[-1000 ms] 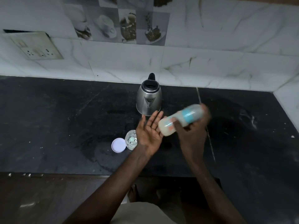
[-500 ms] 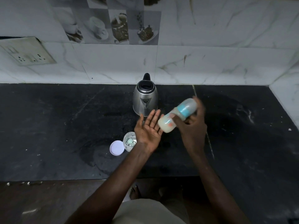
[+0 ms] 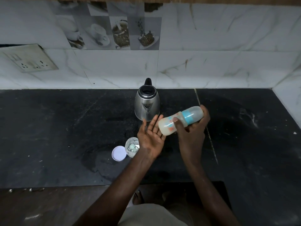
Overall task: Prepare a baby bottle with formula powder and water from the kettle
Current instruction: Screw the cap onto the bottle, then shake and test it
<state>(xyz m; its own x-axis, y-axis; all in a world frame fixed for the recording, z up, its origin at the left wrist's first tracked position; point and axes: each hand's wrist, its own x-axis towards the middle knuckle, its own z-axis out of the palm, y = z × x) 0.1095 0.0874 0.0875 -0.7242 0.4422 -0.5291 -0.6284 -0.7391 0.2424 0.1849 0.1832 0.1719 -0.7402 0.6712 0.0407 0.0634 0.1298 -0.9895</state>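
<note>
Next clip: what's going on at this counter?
A person's right hand holds a capped baby bottle of milky liquid, tilted nearly sideways, its base by the open left hand. The steel kettle stands behind on the counter, lid shut. An open jar and a white lid sit beside the left wrist.

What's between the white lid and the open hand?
In the head view, a small clear jar stands between the white lid and the open left hand; the right hand holds the baby bottle.
</note>
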